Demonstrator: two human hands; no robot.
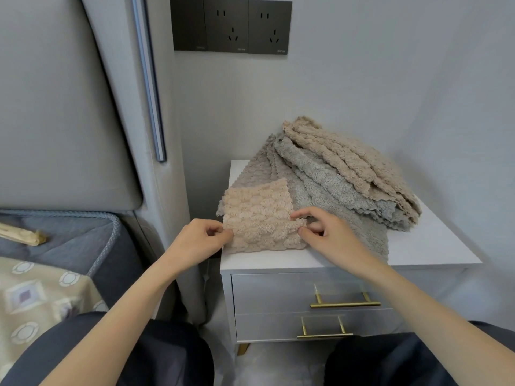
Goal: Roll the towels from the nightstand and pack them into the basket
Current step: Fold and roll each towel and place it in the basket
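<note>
Nightstand holds beige towel, fingers pinching both sides.

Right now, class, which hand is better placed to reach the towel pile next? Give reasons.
Probably the right hand: it lies next to the towel pile, while the left hand pinches the opposite edge of the beige towel.

Towels at least four; drawers two; sockets two.

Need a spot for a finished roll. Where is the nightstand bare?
The nightstand is bare at the right front corner, beside the towel pile, and along a thin front strip below the beige towel. Crowded: back and middle under the pile; front left, where left hand and right hand pinch the beige towel.
</note>
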